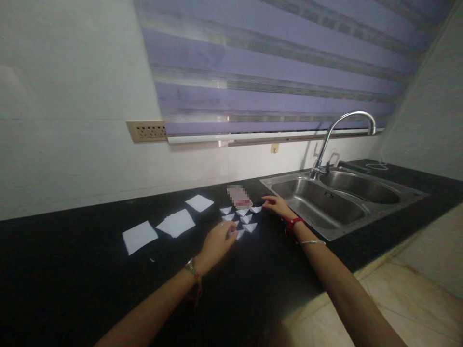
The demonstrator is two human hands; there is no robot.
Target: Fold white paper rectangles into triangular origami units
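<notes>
Several small folded white paper triangles (243,218) lie in a cluster on the black countertop (72,270). My left hand (217,243) reaches to the near left of the cluster, its fingers curled and pinched on one folded triangle (238,233) at the cluster's near edge. On the counter at the right of the cluster rests my right hand (277,206), fingers stretched toward the rightmost triangle (256,209) and touching or almost touching it. Flat white paper squares lie further left: one sheet (139,236), a small stack (176,223) and another sheet (199,203).
A small blurred box (238,196) sits behind the triangles. A steel double sink (336,197) with a curved tap (334,132) is set into the counter at the right. Behind run a white wall, a socket strip (146,130) and a purple striped blind. The tiled floor shows lower right.
</notes>
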